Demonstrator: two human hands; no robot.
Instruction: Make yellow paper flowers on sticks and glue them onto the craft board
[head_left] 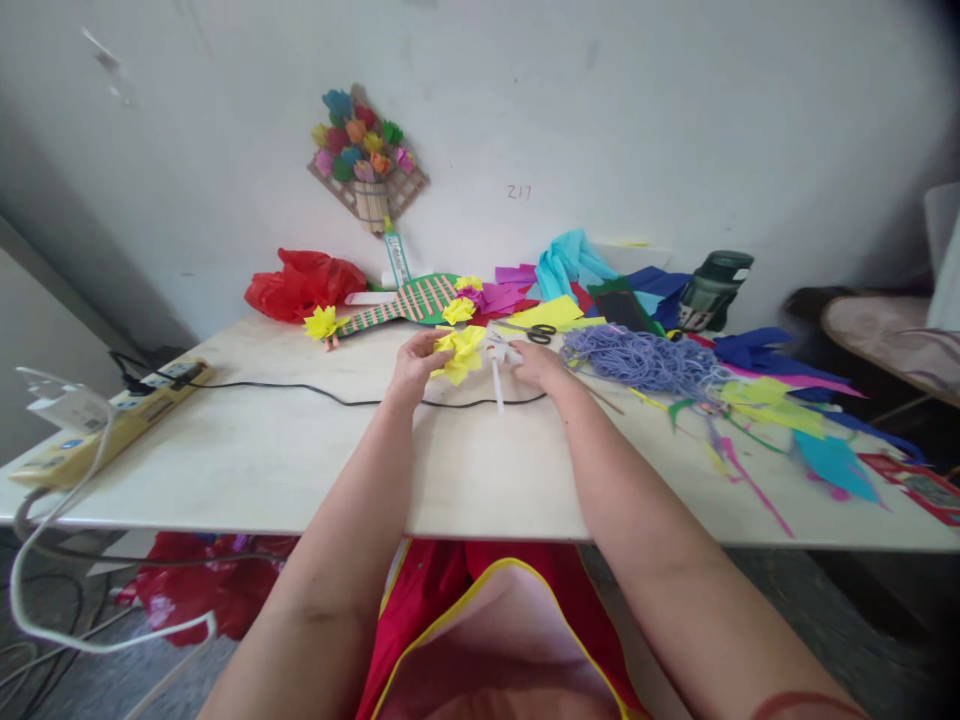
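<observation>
My left hand (412,366) pinches a yellow paper flower (461,352) just above the white table (300,460). My right hand (534,365) rests on the table to its right, fingers curled around the top of a white stick-like tool (497,384), probably a glue gun, whose tip points toward me. A black cable (300,390) runs under both hands.
Scissors (534,333), coloured paper sheets (551,300), purple yarn (637,358) and paper scraps (780,410) lie on the right. A woven paddle with paper flowers (409,302), a red bag (300,283), a glue bottle (396,258) and a dark jar (712,290) stand at the back. A power strip (112,420) sits on the left.
</observation>
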